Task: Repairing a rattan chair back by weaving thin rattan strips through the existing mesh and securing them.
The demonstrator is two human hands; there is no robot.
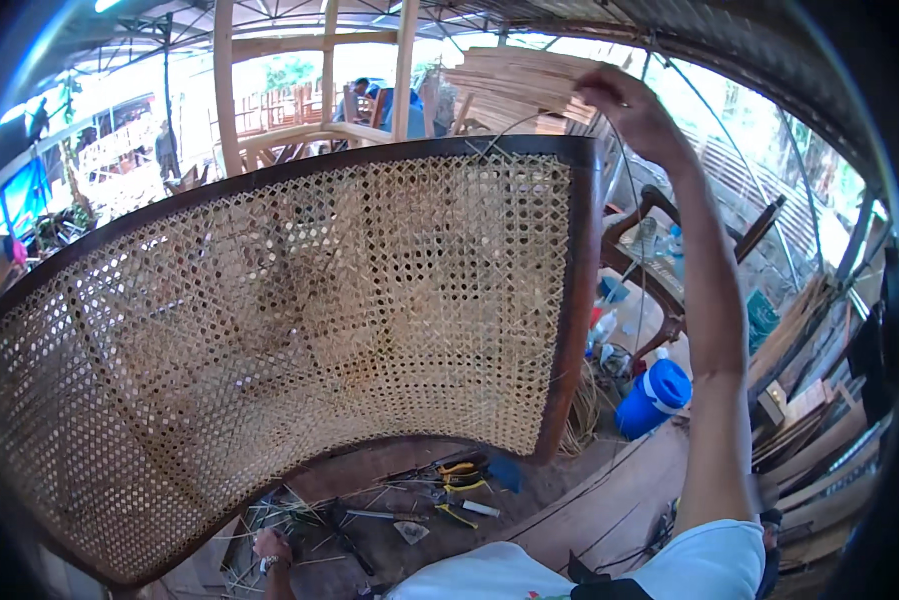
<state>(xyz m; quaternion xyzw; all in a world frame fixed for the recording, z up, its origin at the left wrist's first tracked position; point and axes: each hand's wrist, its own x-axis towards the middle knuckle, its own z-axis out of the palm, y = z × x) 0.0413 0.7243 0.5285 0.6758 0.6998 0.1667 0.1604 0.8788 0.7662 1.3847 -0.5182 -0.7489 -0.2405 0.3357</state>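
A large curved panel of woven cane (369,290) in a dark wooden frame (572,330) fills the middle and left. Raised beyond its top right corner, my right hand (614,98) has its fingers pinched on a thin cane strand (517,124). The strand appears to arc from the frame's top edge, where loose ends cross, and a length hangs below the hand. Low down, under the panel's curved lower edge, my left hand (272,545) is beside loose cane strips (294,512). Its fingers are too small and partly hidden to read.
Yellow-handled pliers (459,478) and other hand tools lie below the panel. To the right are a blue jug (654,398), a carved wooden chair frame (659,280) and leaning timber (819,440). Stacked wooden slats (524,78) and an upright wooden frame (319,130) stand behind.
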